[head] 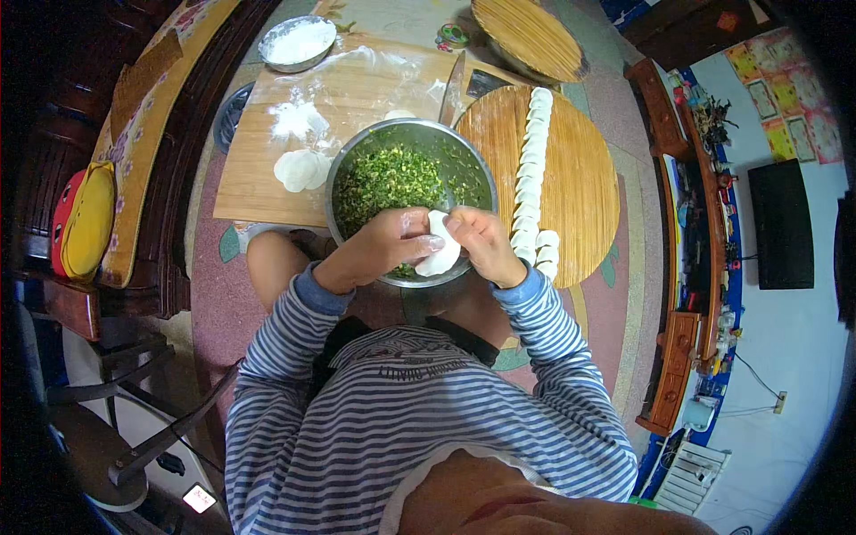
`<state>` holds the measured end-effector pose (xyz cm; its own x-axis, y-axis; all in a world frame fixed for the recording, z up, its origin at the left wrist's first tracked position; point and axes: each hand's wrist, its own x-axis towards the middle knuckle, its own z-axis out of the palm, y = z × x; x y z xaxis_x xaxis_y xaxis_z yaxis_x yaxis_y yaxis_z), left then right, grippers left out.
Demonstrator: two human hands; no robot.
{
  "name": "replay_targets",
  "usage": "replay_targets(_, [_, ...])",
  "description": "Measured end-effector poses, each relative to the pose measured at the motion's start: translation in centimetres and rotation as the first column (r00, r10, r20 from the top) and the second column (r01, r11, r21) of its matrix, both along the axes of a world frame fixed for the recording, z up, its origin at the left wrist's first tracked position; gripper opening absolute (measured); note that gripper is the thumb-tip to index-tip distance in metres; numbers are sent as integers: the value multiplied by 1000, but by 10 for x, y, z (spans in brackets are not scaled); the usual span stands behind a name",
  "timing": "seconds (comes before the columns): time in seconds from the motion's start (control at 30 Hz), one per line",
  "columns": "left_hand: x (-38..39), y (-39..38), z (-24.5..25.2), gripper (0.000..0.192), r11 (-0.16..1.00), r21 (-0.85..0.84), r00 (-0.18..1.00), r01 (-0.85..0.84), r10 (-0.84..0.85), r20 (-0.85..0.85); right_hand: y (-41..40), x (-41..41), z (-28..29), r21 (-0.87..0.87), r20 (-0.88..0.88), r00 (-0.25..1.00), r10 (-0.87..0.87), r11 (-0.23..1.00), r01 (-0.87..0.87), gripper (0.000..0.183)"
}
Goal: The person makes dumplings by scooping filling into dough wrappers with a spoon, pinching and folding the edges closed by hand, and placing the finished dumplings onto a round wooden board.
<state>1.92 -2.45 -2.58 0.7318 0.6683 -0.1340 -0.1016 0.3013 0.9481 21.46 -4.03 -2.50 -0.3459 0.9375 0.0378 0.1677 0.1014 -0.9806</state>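
Note:
Between my two hands is a white dumpling [439,251], its wrapper folded over into a half-moon. My left hand [394,237] supports it from the left, with the thumb lying on its side. At its upper right edge, the fingertips of my right hand [483,239] pinch the dough. Both hands are above the near part of a steel bowl [487,167], which holds chopped green filling [391,175] with yellow bits. A row of finished dumplings [530,167] runs along a round bamboo board [582,180] to the right, with a short second row beside its near end.
Left of the bowl, a wooden board [247,194] carries stacked wrappers [301,170] and loose flour [297,122]. A bowl of flour [297,41] stands at its far left corner. Behind the steel bowl lies a knife [453,90]. Another round bamboo board [531,37] is at the back.

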Motion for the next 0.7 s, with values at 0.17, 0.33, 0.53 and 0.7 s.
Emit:
replay_targets(0.17, [3, -2, -4, 26, 996, -61, 989, -69, 77, 130, 1, 3, -4, -24, -109, 994, -16, 1000, 13, 28])
replay_targets(0.33, [3, -3, -14, 29, 993, -65, 987, -97, 105, 125, -2, 1, -5, -18, -36, 999, -22, 1000, 22, 27])
replay_targets(0.53, [3, -8, -5, 30, 986, -65, 980, -151, 158, 122, -7, -7, 7, -75, -53, 990, -133, 989, 129, 33])
replay_targets(0.7, [3, -7, -8, 30, 983, -72, 976, -169, 177, 129, -4, -1, -9, 13, -119, 991, -57, 998, 59, 32])
